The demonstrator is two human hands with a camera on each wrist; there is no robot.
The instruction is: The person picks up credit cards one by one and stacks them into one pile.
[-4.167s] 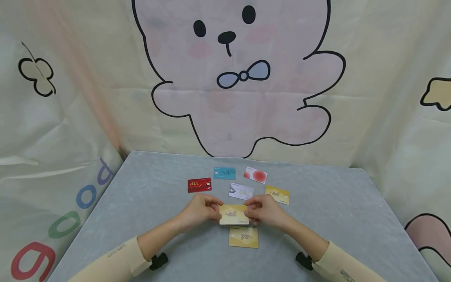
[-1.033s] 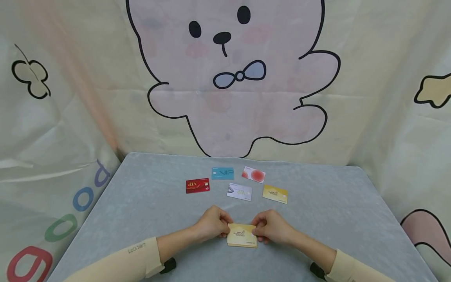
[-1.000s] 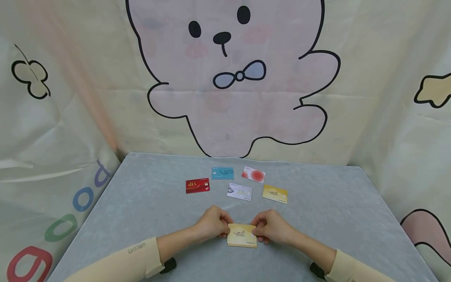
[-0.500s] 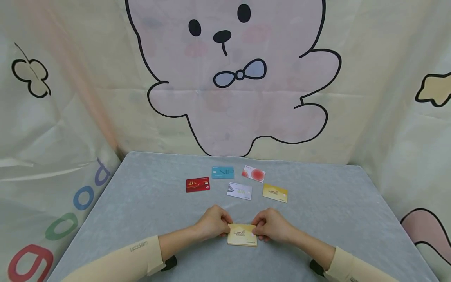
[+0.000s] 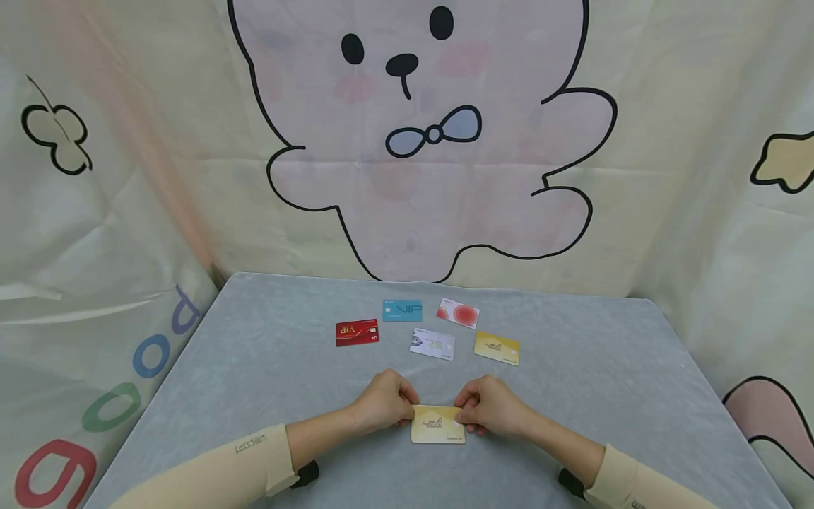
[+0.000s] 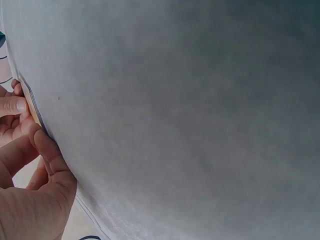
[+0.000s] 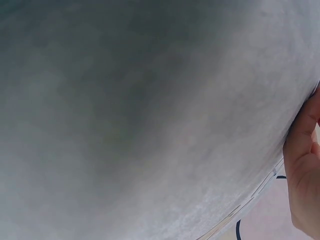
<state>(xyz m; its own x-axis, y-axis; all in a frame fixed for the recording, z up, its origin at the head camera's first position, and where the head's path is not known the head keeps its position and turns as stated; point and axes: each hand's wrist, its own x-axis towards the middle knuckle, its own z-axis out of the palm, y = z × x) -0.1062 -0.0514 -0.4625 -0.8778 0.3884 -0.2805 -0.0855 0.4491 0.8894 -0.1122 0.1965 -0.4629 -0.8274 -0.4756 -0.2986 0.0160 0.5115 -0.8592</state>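
In the head view a gold card (image 5: pixel 437 427) lies near the front middle of the table, covering a second gold card beneath it. My left hand (image 5: pixel 385 401) pinches its left end between thumb and fingers. At the opposite end my right hand (image 5: pixel 491 406) pinches the upper right corner. The left wrist view shows the card (image 6: pixel 34 110) edge-on between the left fingers (image 6: pixel 47 145) and the other hand's fingertips. In the right wrist view only part of the right hand (image 7: pixel 304 165) appears, at the right border, and the card is hidden.
Beyond the hands lie a red VIP card (image 5: pixel 357 333), a blue VIP card (image 5: pixel 402 311), a white card with red circles (image 5: pixel 458 313), a silver VIP card (image 5: pixel 432 344) and another gold card (image 5: pixel 497 348). A grey cloth covers the table (image 5: pixel 286 375); a patterned curtain (image 5: pixel 439 212) hangs behind.
Both hands have brought the held gold card toward the front and down onto the lower gold card. In the last second its edges have lined up with that card; the hands barely moved.
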